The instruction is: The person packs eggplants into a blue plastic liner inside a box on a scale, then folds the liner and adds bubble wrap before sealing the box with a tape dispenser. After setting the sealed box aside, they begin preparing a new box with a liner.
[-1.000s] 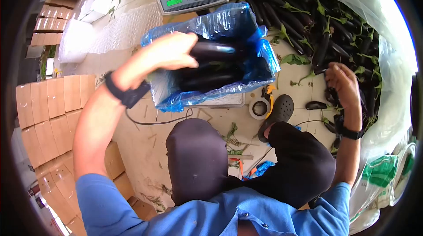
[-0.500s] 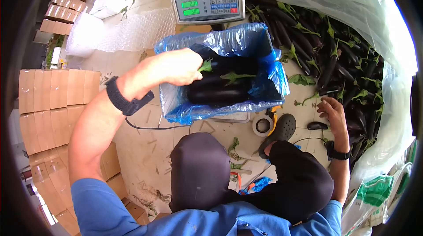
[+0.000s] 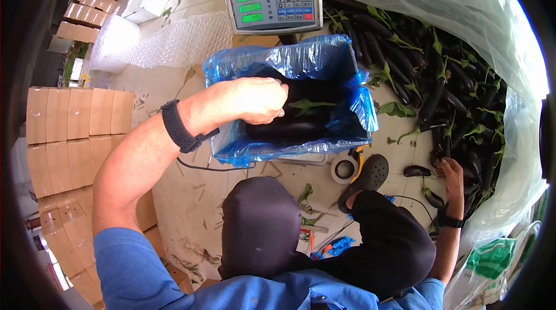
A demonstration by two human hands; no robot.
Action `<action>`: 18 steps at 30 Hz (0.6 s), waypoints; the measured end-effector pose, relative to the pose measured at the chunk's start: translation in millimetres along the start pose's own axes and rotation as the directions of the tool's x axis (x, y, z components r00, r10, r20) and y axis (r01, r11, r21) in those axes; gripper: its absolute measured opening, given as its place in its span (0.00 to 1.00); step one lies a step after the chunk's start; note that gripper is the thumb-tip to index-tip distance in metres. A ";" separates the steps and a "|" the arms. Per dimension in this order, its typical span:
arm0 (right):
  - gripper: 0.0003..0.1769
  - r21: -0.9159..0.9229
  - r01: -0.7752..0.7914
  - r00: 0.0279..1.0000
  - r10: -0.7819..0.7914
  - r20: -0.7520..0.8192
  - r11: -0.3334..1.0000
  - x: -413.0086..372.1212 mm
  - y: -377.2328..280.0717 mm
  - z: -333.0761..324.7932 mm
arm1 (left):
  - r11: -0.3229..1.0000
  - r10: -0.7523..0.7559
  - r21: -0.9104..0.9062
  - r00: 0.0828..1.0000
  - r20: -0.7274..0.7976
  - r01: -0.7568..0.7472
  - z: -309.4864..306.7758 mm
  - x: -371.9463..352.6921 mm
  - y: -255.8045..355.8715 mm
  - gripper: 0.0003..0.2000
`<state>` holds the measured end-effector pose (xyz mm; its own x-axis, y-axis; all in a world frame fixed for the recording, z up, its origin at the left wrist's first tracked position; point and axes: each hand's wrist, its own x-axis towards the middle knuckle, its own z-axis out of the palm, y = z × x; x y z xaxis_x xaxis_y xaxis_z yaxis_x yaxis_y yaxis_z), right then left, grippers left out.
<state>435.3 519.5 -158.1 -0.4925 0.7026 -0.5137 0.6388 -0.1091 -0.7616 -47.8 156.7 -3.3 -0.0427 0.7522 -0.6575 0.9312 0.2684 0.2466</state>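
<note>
Eggplants (image 3: pixel 301 116): dark purple with green stems, lying lengthwise in the box, stacked on each other.
box (image 3: pixel 289 58): blue plastic liner folded over the rim; sits on a scale platform on the floor, in front of the person's knees.
left hand (image 3: pixel 258 101): inside the box, knuckles up, resting on the top eggplants. Fingers curled down and close together, tips hidden; can't tell if it grips one.
right hand (image 3: pixel 452 174): low on the right, at the near edge of the pile. Fingers together, pointing into the eggplants and touching them; grip can't be told.
pile (image 3: pixel 428 66): big heap of eggplants on clear plastic sheeting, just right of the box.
loose eggplant (image 3: pixel 416 171): small, on the floor between shoe and right hand.
display (image 3: pixel 273 3): scale readout with keypad, behind the box, green digits lit, too small to read.
tape roll (image 3: pixel 343 169): on the floor, touching the shoe (image 3: pixel 368 172).
bubble wrap (image 3: pixel 174 37): spread on the floor, left of the display.
cartons (image 3: pixel 75 113): flat cardboard stacks, far left.
wrists: black band (image 3: pixel 178 127) on the left, watch (image 3: pixel 449 221) on the right.
</note>
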 end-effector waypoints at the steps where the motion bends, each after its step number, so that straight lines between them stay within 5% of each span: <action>1: 0.19 -0.024 0.009 1.000 -0.009 -0.024 1.000 -0.5 7.7 -6.2 | 1.000 0.001 0.003 1.000 0.002 -0.001 -0.2 4.3 0.5 0.23; 4: 0.18 0.034 -0.069 0.993 0.072 -0.097 0.997 -3.4 30.8 -21.6 | 0.999 -0.017 0.039 0.997 0.075 0.014 2.4 15.6 2.9 0.25; 7: 0.16 -0.032 -0.022 0.978 0.015 -0.206 0.999 3.1 63.5 -40.2 | 0.999 -0.010 0.052 1.000 -0.021 0.011 9.2 24.6 0.7 0.22; 10: 0.14 -0.216 0.038 0.948 -0.103 -0.300 0.976 11.8 80.7 -57.8 | 0.997 0.002 0.078 0.989 -0.149 0.010 25.1 48.0 -16.0 0.06; 11: 0.15 -0.312 -0.025 0.934 -0.089 -0.346 0.950 13.9 84.9 -67.0 | 0.976 -0.216 0.005 0.975 -0.053 0.217 13.6 53.0 3.3 0.06; 12: 0.16 -0.460 -0.033 0.883 -0.189 -0.429 0.887 9.3 75.0 -68.1 | 0.981 -0.176 0.056 0.969 -0.173 0.188 37.0 69.9 -15.4 0.06; 14: 0.20 -0.508 -0.110 0.789 -0.236 -0.568 0.854 17.9 98.0 -86.9 | 0.996 0.000 0.083 0.934 -0.357 0.032 39.1 85.7 -17.4 0.16; 15: 0.20 -0.602 -0.094 0.681 -0.390 -0.619 0.793 13.6 96.6 -91.0 | 0.992 -0.005 0.119 0.940 -0.342 0.049 35.1 80.1 -5.7 0.23; 16: 0.21 -0.548 -0.216 0.679 -0.279 -0.679 0.808 10.3 84.9 -99.9 | 0.992 0.088 0.114 0.919 -0.385 -0.047 49.4 88.5 -25.8 0.28; 18: 0.23 -0.635 -0.277 0.586 -0.397 -0.706 0.721 6.6 80.0 -127.9 | 0.973 -0.230 -0.016 0.959 -0.164 0.231 20.4 76.8 11.5 0.32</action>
<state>558.8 605.3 -171.8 -0.1248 0.9516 0.2809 0.9724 0.1736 -0.1560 -33.0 205.3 -65.5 -0.3148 0.7584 -0.5707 0.8901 0.4446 0.0999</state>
